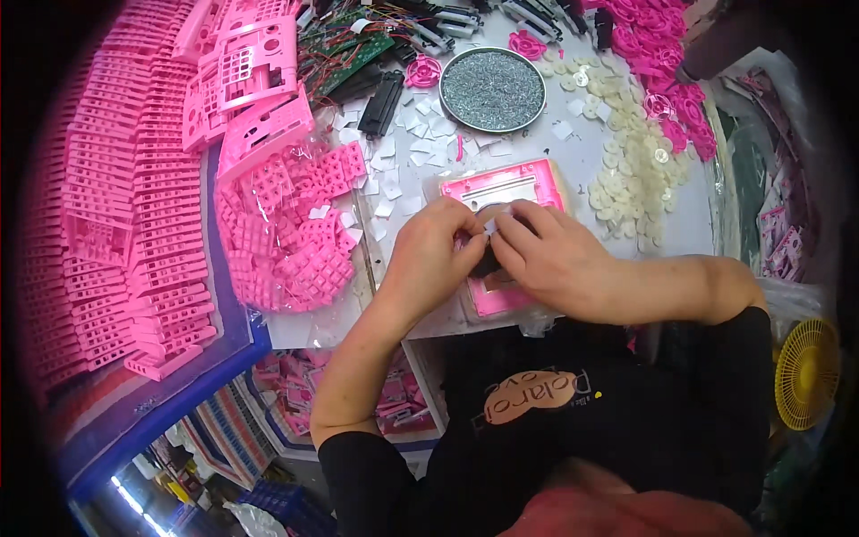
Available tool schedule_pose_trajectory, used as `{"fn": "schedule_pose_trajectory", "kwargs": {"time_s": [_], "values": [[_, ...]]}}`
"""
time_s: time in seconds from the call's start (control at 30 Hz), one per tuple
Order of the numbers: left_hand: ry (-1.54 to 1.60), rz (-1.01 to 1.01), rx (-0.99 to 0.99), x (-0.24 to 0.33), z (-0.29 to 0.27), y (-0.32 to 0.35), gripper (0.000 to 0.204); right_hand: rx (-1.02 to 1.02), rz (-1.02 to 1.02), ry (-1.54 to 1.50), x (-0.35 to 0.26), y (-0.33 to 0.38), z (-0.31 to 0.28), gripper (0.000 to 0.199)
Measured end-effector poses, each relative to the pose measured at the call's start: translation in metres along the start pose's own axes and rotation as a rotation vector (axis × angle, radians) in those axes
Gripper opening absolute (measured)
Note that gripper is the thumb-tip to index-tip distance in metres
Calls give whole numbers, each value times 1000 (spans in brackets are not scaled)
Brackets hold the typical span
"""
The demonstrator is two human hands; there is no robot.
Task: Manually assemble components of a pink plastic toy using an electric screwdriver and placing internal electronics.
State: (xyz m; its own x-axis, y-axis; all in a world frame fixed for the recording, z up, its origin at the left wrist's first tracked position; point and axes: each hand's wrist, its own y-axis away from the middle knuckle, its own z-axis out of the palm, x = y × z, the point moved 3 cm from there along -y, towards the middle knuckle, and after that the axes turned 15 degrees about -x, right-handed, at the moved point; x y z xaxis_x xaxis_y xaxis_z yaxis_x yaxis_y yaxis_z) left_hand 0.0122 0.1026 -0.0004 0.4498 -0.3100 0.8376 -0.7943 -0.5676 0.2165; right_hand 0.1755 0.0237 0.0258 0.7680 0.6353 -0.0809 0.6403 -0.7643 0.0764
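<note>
Before me lies a pink plastic casing point(544, 182) with a silvery slotted strip and a round dark part point(486, 261) partly hidden under my fingers. Above that part, a small white square point(490, 226), like a paper or sticker piece, is pinched between my fingertips. My left hand point(436, 253) is closed, thumb and forefinger meeting at the square's left side. My right hand point(557, 258) closes on it from the right, its fingers bent down over the casing. How the fingertips share the grip is partly hidden.
Loose white squares point(386, 183) lie left of the casing. Behind it stands a round tin of small screws point(492, 89). Whitish discs point(626, 170) and pink round parts point(658, 45) are heaped right. Leftward are bagged pink keypads point(286, 233) and stacked pink housings point(98, 197).
</note>
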Motion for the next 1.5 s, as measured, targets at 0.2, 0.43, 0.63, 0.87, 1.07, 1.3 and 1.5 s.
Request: {"fn": "schedule_pose_trajectory", "kwargs": {"time_s": [0.2,0.43,0.63,0.87,1.07,1.3,1.5], "values": [[16,-18,4,4,-1,-13,13,-109,-58,-222,26,-2,-2,31],[61,-46,-112,3,-12,-31,10,-14,-26,-383,40,5,1,33],[-96,-6,-128,2,-21,-36,12,-15,-35,-448,46,2,0,46],[-144,12,-168,2,-41,-53,16,-55,-18,-529,51,2,6,58],[-714,-20,322,-22,-51,-149,20,-34,-39,-589,49,-1,3,62],[-774,-18,234,-15,-38,-163,16,-18,21,-694,67,14,5,61],[-785,76,301,-26,-42,-152,16,778,13,-546,138,71,-47,51]]}}
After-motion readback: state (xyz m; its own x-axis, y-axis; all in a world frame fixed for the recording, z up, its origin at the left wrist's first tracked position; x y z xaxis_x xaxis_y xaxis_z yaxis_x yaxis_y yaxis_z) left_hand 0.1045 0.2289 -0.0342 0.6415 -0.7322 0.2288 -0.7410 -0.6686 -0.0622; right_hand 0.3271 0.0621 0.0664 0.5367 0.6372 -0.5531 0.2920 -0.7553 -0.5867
